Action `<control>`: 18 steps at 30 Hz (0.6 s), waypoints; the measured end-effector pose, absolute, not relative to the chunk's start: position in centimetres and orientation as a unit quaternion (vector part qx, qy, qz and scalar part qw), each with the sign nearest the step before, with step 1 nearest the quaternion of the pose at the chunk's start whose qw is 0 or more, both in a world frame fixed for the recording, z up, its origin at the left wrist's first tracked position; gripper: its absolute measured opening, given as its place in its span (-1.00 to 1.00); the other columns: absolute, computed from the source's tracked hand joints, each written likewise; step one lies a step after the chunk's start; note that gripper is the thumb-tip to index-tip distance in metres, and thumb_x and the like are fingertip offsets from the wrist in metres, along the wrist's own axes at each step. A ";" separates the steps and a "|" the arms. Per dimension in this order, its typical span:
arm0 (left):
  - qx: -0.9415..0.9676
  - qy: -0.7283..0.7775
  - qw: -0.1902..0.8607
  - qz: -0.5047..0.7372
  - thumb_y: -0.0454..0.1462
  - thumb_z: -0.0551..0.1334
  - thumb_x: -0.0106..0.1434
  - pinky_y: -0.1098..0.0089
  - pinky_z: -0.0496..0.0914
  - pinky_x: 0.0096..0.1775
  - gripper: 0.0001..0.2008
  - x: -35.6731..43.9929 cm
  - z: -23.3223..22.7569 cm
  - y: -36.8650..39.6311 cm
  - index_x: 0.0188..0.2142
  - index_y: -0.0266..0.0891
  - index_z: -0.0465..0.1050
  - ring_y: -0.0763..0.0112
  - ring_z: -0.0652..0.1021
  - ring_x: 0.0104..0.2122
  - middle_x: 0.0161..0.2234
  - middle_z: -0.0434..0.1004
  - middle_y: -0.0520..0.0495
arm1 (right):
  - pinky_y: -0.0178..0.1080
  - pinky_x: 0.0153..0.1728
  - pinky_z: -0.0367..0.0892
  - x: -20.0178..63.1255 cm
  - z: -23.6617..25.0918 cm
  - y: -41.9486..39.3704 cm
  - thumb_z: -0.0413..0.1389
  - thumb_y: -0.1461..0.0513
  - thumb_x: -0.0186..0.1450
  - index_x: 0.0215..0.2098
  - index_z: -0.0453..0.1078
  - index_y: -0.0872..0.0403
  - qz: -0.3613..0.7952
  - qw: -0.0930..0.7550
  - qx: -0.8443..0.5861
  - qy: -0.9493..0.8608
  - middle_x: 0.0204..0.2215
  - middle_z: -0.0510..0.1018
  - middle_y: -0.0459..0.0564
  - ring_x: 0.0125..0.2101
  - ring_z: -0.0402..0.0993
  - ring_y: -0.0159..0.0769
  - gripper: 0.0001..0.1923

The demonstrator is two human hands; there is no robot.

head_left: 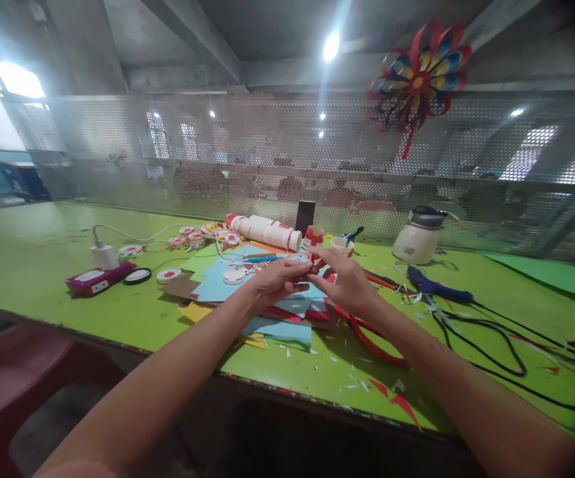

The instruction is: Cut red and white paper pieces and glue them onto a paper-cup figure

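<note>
Has red scraps by the green surface's front edge, red scissor handles just beyond. Above the paper stack, bends left hand and right hand around a small reddish piece, mostly hidden; cannot tell either hand's grasp. Toward the back edge, has a white roll and a kettle.

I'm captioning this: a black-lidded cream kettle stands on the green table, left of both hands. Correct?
Not left: the head view shows the black-lidded cream kettle to the right of the left hand and right hand, on the green table.
</note>
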State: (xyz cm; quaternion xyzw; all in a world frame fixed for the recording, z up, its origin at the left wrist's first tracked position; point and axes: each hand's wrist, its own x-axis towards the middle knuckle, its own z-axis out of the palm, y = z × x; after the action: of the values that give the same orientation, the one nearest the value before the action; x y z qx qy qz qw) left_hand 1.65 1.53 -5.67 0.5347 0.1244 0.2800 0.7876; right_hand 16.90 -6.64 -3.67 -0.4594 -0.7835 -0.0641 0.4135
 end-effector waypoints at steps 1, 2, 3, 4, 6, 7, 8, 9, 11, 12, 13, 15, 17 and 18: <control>0.537 0.124 0.787 0.278 -0.23 0.37 0.02 0.38 0.25 -0.19 -0.82 1.6 -5.6 1.4 -0.41 -0.32 0.52 0.49 0.45 -0.33 -0.40 0.49 -0.06 | -0.20 -0.37 0.46 16.9 -3.7 -6.6 0.13 0.32 0.18 0.03 0.30 0.10 -0.071 0.417 -0.459 -0.781 -0.22 0.43 0.09 -0.33 0.43 -0.27 -0.57; 0.538 0.123 0.787 0.278 -0.23 0.37 0.03 0.38 0.25 -0.19 -0.82 1.6 -5.6 1.4 -0.42 -0.32 0.52 0.49 0.45 -0.33 -0.40 0.49 -0.06 | -0.21 -0.38 0.46 17.0 -3.8 -6.5 0.13 0.33 0.18 0.02 0.31 0.11 -0.075 0.420 -0.458 -0.780 -0.24 0.43 0.08 -0.33 0.43 -0.27 -0.59; 0.539 0.121 0.786 0.278 -0.23 0.36 0.03 0.38 0.24 -0.18 -0.83 1.6 -5.6 1.3 -0.42 -0.32 0.52 0.49 0.45 -0.33 -0.40 0.49 -0.07 | -0.21 -0.39 0.46 17.0 -3.8 -6.4 0.13 0.33 0.18 0.00 0.32 0.13 -0.079 0.422 -0.457 -0.779 -0.25 0.43 0.08 -0.34 0.43 -0.28 -0.61; 0.540 0.120 0.786 0.278 -0.23 0.36 0.04 0.37 0.24 -0.18 -0.83 1.6 -5.6 1.2 -0.41 -0.32 0.52 0.49 0.45 -0.32 -0.39 0.49 -0.07 | -0.22 -0.39 0.46 17.0 -3.9 -6.4 0.13 0.33 0.18 -0.02 0.34 0.14 -0.082 0.423 -0.456 -0.779 -0.26 0.44 0.08 -0.34 0.43 -0.28 -0.63; 0.541 0.116 0.784 0.279 -0.23 0.36 0.04 0.37 0.24 -0.18 -0.82 1.7 -5.6 1.1 -0.41 -0.33 0.53 0.48 0.44 -0.32 -0.39 0.48 -0.07 | -0.23 -0.39 0.46 17.0 -3.9 -6.3 0.13 0.34 0.17 -0.04 0.34 0.16 -0.085 0.422 -0.455 -0.779 -0.25 0.44 0.10 -0.34 0.43 -0.27 -0.64; 0.541 0.114 0.784 0.281 -0.23 0.36 0.04 0.37 0.24 -0.17 -0.82 1.7 -5.5 1.1 -0.41 -0.33 0.52 0.48 0.44 -0.32 -0.40 0.48 -0.07 | -0.23 -0.40 0.46 17.0 -3.9 -6.3 0.14 0.34 0.17 -0.03 0.34 0.16 -0.085 0.422 -0.454 -0.780 -0.25 0.43 0.10 -0.34 0.43 -0.27 -0.63; 0.541 0.112 0.784 0.283 -0.23 0.36 0.03 0.37 0.24 -0.17 -0.81 1.7 -5.5 1.1 -0.40 -0.34 0.52 0.49 0.44 -0.32 -0.40 0.47 -0.07 | -0.23 -0.40 0.46 17.0 -3.9 -6.3 0.14 0.33 0.17 -0.02 0.33 0.16 -0.084 0.420 -0.454 -0.782 -0.24 0.43 0.10 -0.35 0.43 -0.27 -0.62; 0.540 0.111 0.785 0.284 -0.23 0.37 0.03 0.37 0.24 -0.18 -0.81 1.7 -5.4 1.0 -0.40 -0.34 0.52 0.49 0.43 -0.33 -0.41 0.47 -0.06 | -0.22 -0.40 0.46 16.9 -3.9 -6.4 0.14 0.32 0.17 -0.01 0.32 0.15 -0.084 0.418 -0.454 -0.783 -0.23 0.43 0.10 -0.35 0.43 -0.27 -0.61; 0.538 0.111 0.785 0.285 -0.22 0.37 0.01 0.38 0.25 -0.19 -0.80 1.7 -5.4 1.0 -0.41 -0.34 0.52 0.50 0.43 -0.34 -0.41 0.46 -0.06 | -0.20 -0.39 0.46 16.9 -3.9 -6.5 0.14 0.30 0.18 0.00 0.32 0.12 -0.089 0.414 -0.454 -0.784 -0.22 0.43 0.10 -0.36 0.43 -0.26 -0.60; 0.538 0.112 0.786 0.284 -0.22 0.38 0.00 0.38 0.25 -0.19 -0.79 1.7 -5.3 1.0 -0.41 -0.35 0.52 0.50 0.43 -0.34 -0.41 0.46 -0.06 | -0.19 -0.38 0.46 16.9 -3.8 -6.5 0.13 0.29 0.18 -0.01 0.32 0.10 -0.093 0.413 -0.455 -0.783 -0.23 0.43 0.10 -0.36 0.44 -0.26 -0.62; 0.538 0.112 0.786 0.284 -0.22 0.38 0.00 0.38 0.25 -0.19 -0.79 1.7 -5.3 1.0 -0.42 -0.35 0.52 0.50 0.43 -0.35 -0.42 0.47 -0.06 | -0.18 -0.38 0.46 16.8 -3.8 -6.6 0.13 0.28 0.19 -0.02 0.33 0.09 -0.098 0.412 -0.456 -0.783 -0.23 0.44 0.10 -0.36 0.44 -0.25 -0.63; 0.537 0.113 0.787 0.281 -0.22 0.38 0.00 0.38 0.25 -0.20 -0.80 1.7 -5.3 1.0 -0.43 -0.34 0.52 0.50 0.43 -0.35 -0.43 0.47 -0.06 | -0.17 -0.37 0.45 16.8 -3.7 -6.7 0.12 0.27 0.20 -0.04 0.34 0.08 -0.112 0.411 -0.458 -0.780 -0.22 0.45 0.11 -0.35 0.44 -0.24 -0.66; 0.536 0.113 0.789 0.279 -0.23 0.37 0.01 0.38 0.24 -0.19 -0.81 1.7 -5.3 1.0 -0.43 -0.34 0.51 0.51 0.44 -0.36 -0.43 0.48 -0.05 | -0.15 -0.34 0.43 16.8 -3.7 -6.8 0.12 0.28 0.20 -0.05 0.35 0.09 -0.131 0.408 -0.458 -0.779 -0.21 0.46 0.11 -0.34 0.44 -0.23 -0.68; 0.537 0.114 0.789 0.278 -0.23 0.37 0.02 0.38 0.24 -0.19 -0.81 1.6 -5.3 1.0 -0.43 -0.34 0.51 0.51 0.44 -0.36 -0.43 0.48 -0.05 | -0.14 -0.31 0.43 16.8 -3.7 -6.8 0.11 0.28 0.20 -0.06 0.35 0.09 -0.142 0.404 -0.458 -0.779 -0.21 0.46 0.11 -0.33 0.44 -0.22 -0.69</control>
State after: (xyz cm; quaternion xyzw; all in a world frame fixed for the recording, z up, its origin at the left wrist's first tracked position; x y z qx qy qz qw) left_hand 1.63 0.96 -5.26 0.5366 0.1137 0.2776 0.7887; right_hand 16.81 -6.83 -3.65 -0.4579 -0.7789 -0.1415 0.4045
